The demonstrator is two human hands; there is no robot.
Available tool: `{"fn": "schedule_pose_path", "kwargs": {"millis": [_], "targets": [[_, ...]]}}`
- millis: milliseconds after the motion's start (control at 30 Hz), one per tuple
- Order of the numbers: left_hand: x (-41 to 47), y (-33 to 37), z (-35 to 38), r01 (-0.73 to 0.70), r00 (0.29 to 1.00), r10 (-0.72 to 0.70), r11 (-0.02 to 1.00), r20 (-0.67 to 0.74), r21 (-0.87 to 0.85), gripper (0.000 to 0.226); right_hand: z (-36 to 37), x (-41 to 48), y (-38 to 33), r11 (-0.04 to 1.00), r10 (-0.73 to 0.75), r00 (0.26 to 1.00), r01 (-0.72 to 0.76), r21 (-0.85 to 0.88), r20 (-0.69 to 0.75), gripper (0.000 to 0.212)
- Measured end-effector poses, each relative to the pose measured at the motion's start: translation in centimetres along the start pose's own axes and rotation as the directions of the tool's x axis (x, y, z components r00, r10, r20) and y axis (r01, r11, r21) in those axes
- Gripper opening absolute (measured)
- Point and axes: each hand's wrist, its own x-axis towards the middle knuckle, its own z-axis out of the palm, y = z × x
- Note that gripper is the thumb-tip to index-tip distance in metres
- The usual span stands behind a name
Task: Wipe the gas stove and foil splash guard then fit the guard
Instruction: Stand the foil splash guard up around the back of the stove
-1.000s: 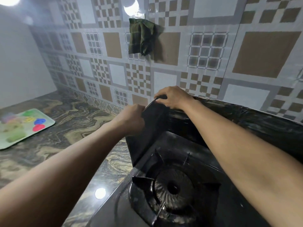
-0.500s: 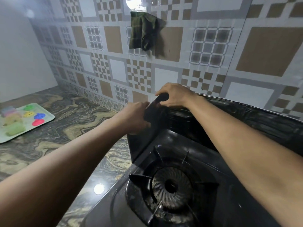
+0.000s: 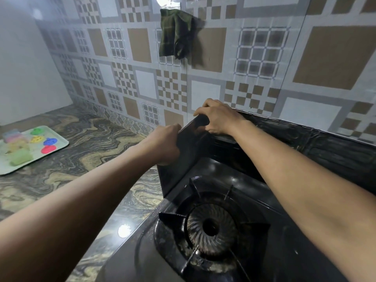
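Both hands pinch the splash guard (image 3: 183, 159): left hand (image 3: 162, 145) on its side panel, right hand (image 3: 219, 119) at the corner fold. Uneven pressure could crease the foil or tip it toward the burner (image 3: 211, 228) below.

Both bare forearms reached forward and converged. The left hand (image 3: 162, 144) was curled in a closed grip, knuckles up. The right hand (image 3: 218, 117) sat just beyond it, palm down, fingers (image 3: 200, 111) bent and pinching.

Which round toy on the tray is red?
The red round piece on the tray, nearest its front-right edge. The blue, yellow and green ones lie behind it.
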Motion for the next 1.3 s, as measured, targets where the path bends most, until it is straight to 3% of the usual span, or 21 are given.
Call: {"fn": "schedule_pose_path", "kwargs": {"millis": [200, 367, 433, 700, 900, 1033, 1200, 1300], "targets": [[0.0, 0.3, -0.2, -0.003, 0.998, 0.005, 0.999, 0.06, -0.048, 0.031, -0.1, -0.1, 0.4, 0.997, 0.026, 1.0, -0.025, -0.073, 0.008, 0.057], [0.1, 0.7, -0.4, 0.004, 0.996, 0.001, 0.998, 0.093, -0.057, 0.033, -0.3, 0.1, 0.9, 0.98, 0.151, 0.987, -0.143, -0.14, 0.047, 0.097], [0.1, 0.8, -0.5, 0.012, 0.995, -0.005, 0.998, 0.102, -0.07, 0.031, -0.2, -0.1, 0.8, 0.977, 0.177, 0.982, -0.167, -0.132, 0.061, 0.102], [0.1, 0.7, -0.8, 0.058, 0.989, -0.048, 0.996, 0.141, -0.066, 0.025, -0.5, 0.0, 0.8, 0.989, 0.133, 0.99, -0.129, -0.069, 0.047, 0.077], [0.9, 1.6, -0.7, -0.011, 1.0, 0.011, 1.0, -0.017, -0.007, 0.034, -0.4, -0.3, 0.8, 0.994, 0.078, 0.997, -0.08, -0.08, -0.028, 0.05], [0.8, 2.0, -0.6, -0.041, 0.998, 0.041, 0.999, -0.042, 0.018, 0.034, -0.1, -0.4, 0.5, 0.991, 0.073, 0.994, -0.081, -0.104, -0.086, 0.047], [0.8, 1.4, -1.2, -0.063, 0.997, 0.063, 0.998, -0.047, -0.001, 0.074, 0.0, -0.2, 0.8, 0.99, 0.068, 0.991, -0.082, -0.119, -0.115, 0.048], [1.0, 1.2, -1.2, -0.106, 0.993, 0.105, 0.994, -0.058, -0.008, 0.07, -0.1, -0.1, 0.9, 0.996, 0.065, 0.995, -0.068, -0.048, -0.07, 0.054]]}}
